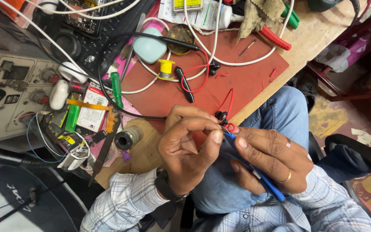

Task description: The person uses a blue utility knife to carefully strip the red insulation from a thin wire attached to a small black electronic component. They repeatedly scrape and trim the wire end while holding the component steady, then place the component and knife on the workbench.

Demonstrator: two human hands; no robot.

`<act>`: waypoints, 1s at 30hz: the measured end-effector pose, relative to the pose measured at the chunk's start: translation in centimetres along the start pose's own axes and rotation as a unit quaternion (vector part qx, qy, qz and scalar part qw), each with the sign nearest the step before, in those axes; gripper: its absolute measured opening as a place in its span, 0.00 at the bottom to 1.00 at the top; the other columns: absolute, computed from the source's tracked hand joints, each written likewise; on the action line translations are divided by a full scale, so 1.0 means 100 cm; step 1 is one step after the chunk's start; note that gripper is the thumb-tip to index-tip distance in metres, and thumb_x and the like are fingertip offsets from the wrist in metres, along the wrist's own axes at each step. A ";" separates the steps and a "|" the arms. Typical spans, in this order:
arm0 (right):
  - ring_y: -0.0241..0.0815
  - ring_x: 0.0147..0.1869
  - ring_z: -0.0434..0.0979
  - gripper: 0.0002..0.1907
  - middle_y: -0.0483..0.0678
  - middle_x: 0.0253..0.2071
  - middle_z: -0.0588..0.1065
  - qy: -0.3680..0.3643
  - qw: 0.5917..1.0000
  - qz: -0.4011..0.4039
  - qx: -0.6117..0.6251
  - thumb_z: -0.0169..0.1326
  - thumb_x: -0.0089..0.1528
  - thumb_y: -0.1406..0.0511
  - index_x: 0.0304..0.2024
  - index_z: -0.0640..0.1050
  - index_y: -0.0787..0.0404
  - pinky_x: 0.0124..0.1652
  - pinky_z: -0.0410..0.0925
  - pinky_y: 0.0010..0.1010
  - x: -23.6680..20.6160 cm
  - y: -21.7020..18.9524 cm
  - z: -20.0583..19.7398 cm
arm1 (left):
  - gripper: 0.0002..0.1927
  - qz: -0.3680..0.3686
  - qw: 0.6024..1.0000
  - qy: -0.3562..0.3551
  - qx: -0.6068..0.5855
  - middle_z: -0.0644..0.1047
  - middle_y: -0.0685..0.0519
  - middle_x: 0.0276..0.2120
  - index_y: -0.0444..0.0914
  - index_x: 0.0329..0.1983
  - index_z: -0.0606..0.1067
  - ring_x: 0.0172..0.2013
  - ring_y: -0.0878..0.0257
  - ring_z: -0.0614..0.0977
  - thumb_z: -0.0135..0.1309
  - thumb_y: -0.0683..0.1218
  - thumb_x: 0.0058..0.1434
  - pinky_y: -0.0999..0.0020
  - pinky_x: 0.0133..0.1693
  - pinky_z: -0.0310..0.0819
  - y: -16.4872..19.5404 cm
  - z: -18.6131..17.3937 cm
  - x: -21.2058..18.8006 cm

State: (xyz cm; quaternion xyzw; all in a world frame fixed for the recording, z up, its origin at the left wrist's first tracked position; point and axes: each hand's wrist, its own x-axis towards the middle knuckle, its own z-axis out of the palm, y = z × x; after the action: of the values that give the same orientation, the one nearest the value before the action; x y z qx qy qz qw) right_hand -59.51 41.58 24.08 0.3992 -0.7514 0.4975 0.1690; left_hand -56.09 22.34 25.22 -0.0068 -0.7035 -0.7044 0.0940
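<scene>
The left hand is closed in a pinch: thumb and first fingers press together on the end of a thin red wire, just where a small black earbud piece sits above the fingertips. The right hand is wrapped around a blue-handled cutter, and the tip of this tool meets the wire directly between the two hands, touching it or almost touching it. I think the tip is already closed on the wire, but the fingers hide this place, so it is not sure.

The red wire goes up from the pinch, away from the hands, in a loop over the red mat and reaches a black neckband earphone lying beyond the left hand. The wire seems to be in one piece up to the hands, and no loose cut end is seen near them, so the work on the wire end looks only started, not finished.

Beyond the left hand lies a yellow spool. To the left of the left hand, near the wrist, stands a solder reel, and further out a green screwdriver, untouched
</scene>
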 end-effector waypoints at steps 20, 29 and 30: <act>0.56 0.50 0.84 0.22 0.67 0.49 0.76 -0.005 1.000 0.017 0.019 0.63 0.57 0.78 0.52 0.72 0.73 0.48 0.79 0.41 0.000 0.000 -0.001 | 0.06 -0.017 0.999 0.000 -0.034 0.72 0.50 0.46 0.34 0.46 0.77 0.46 0.66 0.78 0.58 0.35 0.67 0.72 0.51 0.76 0.002 -0.001 0.003; 0.58 0.48 0.84 0.21 0.65 0.45 0.77 0.003 1.000 0.002 -0.011 0.63 0.57 0.77 0.51 0.73 0.72 0.46 0.80 0.42 -0.004 0.002 -0.002 | 0.06 0.006 1.000 0.002 -0.002 0.73 0.50 0.46 0.34 0.45 0.77 0.46 0.66 0.78 0.60 0.35 0.67 0.73 0.52 0.76 0.002 0.000 0.003; 0.57 0.49 0.84 0.21 0.65 0.46 0.77 0.016 1.000 -0.008 0.004 0.63 0.59 0.76 0.52 0.71 0.71 0.46 0.80 0.42 -0.006 0.005 -0.001 | 0.06 0.010 1.000 0.003 0.002 0.74 0.50 0.45 0.34 0.45 0.77 0.46 0.66 0.78 0.60 0.35 0.66 0.73 0.52 0.76 0.001 0.000 0.004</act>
State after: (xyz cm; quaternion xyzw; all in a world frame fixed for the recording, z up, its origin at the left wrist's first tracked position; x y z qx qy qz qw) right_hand -59.53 42.02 23.48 0.3979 -0.7434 0.5055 0.1831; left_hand -56.45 22.31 25.41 -0.0117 -0.7048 -0.7018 0.1029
